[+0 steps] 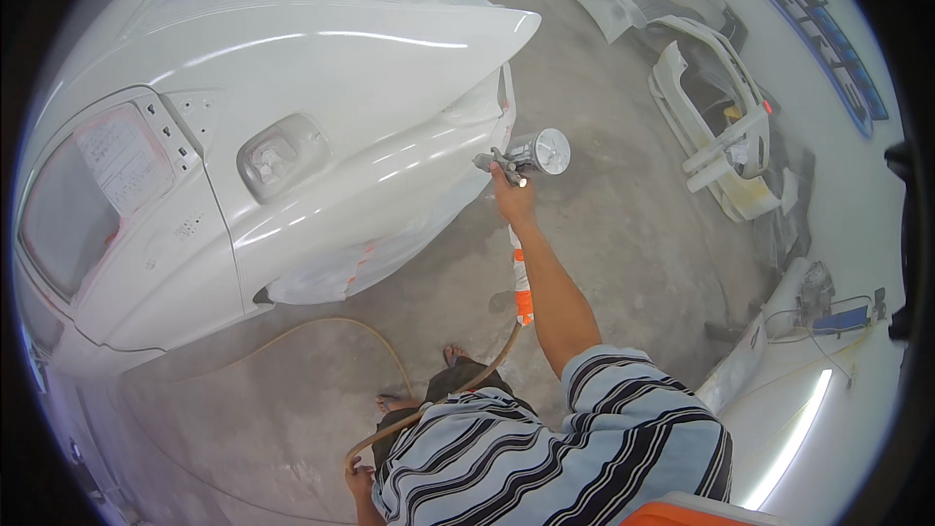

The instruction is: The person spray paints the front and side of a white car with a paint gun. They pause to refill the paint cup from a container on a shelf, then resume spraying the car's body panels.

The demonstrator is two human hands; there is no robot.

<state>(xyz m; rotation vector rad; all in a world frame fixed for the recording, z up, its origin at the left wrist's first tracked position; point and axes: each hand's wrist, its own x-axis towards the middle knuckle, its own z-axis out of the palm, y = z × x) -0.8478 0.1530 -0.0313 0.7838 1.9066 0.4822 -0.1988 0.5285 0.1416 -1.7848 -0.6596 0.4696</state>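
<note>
Your right hand [513, 197] is closed around the spray gun [500, 165], out in front of you; the gun's body runs left to right, its nose to the left and its round cup [552, 152] to the right; the white car body [360, 175] lies to the left of your grip, and its right edge looks near the gun's nose; you cannot tell how wide the gap is, or if a finger pulls the trigger; your right hand is nearer to that edge; your left hand [359, 479] is low and near you, curled on the tan hose [502, 358]; the hose runs up to the white and orange wrap [524, 308], on the gun's near side.
</note>
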